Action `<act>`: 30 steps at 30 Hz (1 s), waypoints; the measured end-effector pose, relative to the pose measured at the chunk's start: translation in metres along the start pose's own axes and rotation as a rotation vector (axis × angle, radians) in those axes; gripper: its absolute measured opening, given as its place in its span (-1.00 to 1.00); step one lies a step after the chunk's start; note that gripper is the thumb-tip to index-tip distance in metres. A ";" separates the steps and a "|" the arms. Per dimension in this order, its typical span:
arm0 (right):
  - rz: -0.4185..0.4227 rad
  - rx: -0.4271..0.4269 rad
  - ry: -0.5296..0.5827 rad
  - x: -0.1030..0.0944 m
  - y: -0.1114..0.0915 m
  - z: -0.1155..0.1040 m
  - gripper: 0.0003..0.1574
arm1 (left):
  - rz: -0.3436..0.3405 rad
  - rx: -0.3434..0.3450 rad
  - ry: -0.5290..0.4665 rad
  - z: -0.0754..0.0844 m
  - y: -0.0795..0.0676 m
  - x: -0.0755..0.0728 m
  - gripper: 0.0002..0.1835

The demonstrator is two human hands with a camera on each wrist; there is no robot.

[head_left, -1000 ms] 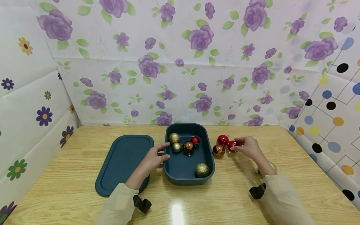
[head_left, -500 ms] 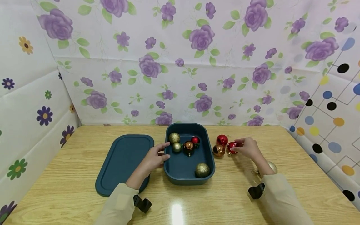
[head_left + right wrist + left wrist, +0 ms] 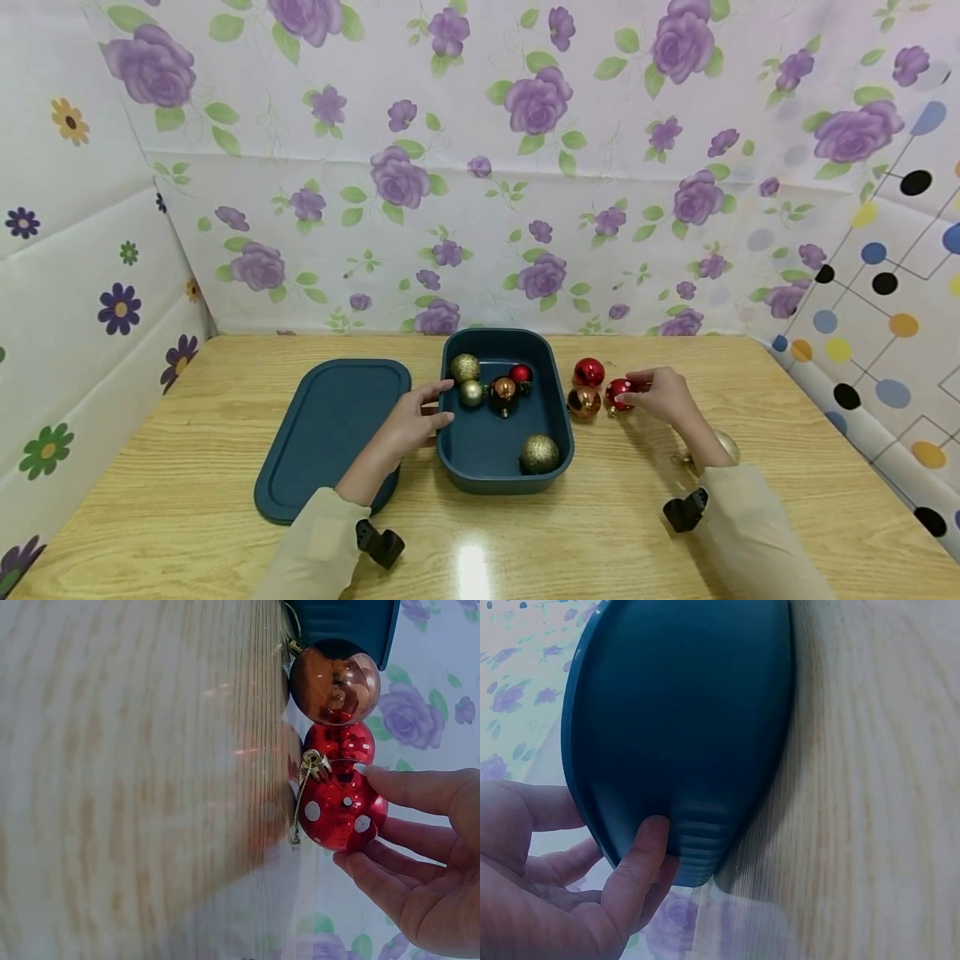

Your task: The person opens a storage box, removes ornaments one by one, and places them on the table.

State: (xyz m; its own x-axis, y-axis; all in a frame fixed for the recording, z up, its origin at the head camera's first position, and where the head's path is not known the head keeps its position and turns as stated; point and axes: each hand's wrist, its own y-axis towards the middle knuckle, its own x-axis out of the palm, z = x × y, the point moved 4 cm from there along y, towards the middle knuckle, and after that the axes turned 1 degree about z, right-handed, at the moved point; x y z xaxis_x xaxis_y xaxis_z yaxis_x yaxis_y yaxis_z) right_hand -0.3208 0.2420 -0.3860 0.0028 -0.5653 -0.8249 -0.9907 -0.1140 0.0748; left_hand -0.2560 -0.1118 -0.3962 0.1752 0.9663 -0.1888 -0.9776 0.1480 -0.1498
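Pinching a red ball with white dots [image 3: 341,814], the right hand [image 3: 663,396] is to the right of the middle of the head view. The ball's gold cap and its loop of string show on its near side. Just to the left of it are a plain red ball [image 3: 588,372] and a shiny copper ball [image 3: 583,402], and the copper one is right by the blue box [image 3: 495,485]. The box sits near the middle of the frame, low down. The left hand [image 3: 407,423] is at the left side of the box, with its fingers spread and a bit bent, and the tips touch the wall and rim. Inside the box, a sparkly gold ball [image 3: 465,367] and a smooth pale gold ball [image 3: 471,393] are at the upper left. A brown ball [image 3: 502,392] and a small red ball [image 3: 520,374] are beside them, and one more sparkly ball [image 3: 539,454] is at the lower right. A flat blue lid [image 3: 330,433] lies on the wooden surface [image 3: 600,533] at the lower left, partly under the left arm. At the lower right, a pale ball [image 3: 726,448] peeks out from behind the right wrist.
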 end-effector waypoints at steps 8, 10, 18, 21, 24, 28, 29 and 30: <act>0.008 -0.009 0.007 0.000 0.000 0.002 -0.43 | -0.001 0.004 0.001 -0.001 0.000 0.000 -0.46; 0.007 -0.007 0.014 0.000 0.000 0.002 -0.43 | 0.000 0.004 0.004 -0.001 0.000 0.000 -0.46; 0.002 -0.014 0.022 -0.002 -0.003 -0.001 -0.41 | -0.001 0.001 0.008 0.000 0.000 0.000 -0.46; 0.014 -0.029 0.028 -0.007 -0.006 -0.007 -0.41 | -0.003 0.000 0.006 0.000 0.000 0.000 -0.46; 0.020 -0.050 0.058 -0.010 -0.010 -0.018 -0.41 | -0.004 0.001 0.006 0.000 0.000 0.000 -0.46; 0.003 -0.084 0.123 -0.011 -0.016 -0.038 -0.41 | -0.006 0.005 0.007 0.000 0.000 0.000 -0.46; -0.002 -0.095 0.140 -0.010 -0.017 -0.043 -0.41 | -0.006 0.006 0.006 0.000 0.000 0.000 -0.46; -0.006 -0.109 0.156 -0.009 -0.019 -0.048 -0.41 | -0.005 0.006 0.006 0.000 0.000 -0.001 -0.46</act>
State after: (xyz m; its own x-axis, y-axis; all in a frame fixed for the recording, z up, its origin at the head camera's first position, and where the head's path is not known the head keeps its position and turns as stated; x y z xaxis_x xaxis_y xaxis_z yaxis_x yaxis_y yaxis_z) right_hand -0.2958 0.2095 -0.3529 0.0386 -0.6834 -0.7290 -0.9701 -0.2007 0.1367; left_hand -0.2564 -0.1123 -0.3963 0.1812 0.9642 -0.1937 -0.9773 0.1545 -0.1453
